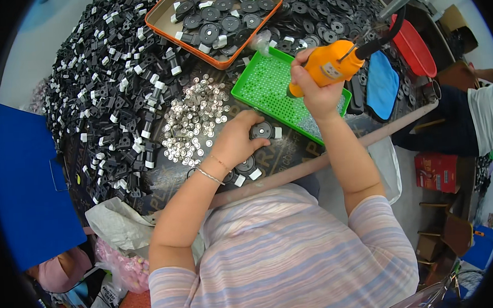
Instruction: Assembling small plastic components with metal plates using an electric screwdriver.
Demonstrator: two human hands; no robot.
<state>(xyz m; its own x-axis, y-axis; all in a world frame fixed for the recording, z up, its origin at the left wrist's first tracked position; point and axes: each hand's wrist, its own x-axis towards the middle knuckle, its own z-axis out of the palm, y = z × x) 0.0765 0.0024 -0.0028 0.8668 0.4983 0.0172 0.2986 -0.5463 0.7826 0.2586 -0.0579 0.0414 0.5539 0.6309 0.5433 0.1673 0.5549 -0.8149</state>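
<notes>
Leftmost, a heap of black clips [115, 99] covers the bench [291, 151], with a patch of small silver caps [192, 123] beside it. Centre: the left hand [235, 139] lies curled, palm down, on a black disc [262, 131] flat on the bench; a second disc [245, 166] sits just below the wrist. Behind, an orange tray [164, 21] holds more discs. Right of centre: the right hand [313, 89] is closed around an orange driver [325, 66], raised above a green tray [265, 86]. The driver's long axis slants from upper right, where its black cable leaves, to lower left, tip toward the green tray, up and right of the left hand. Far right: a blue cloth [381, 84] and a red basin [416, 47].
</notes>
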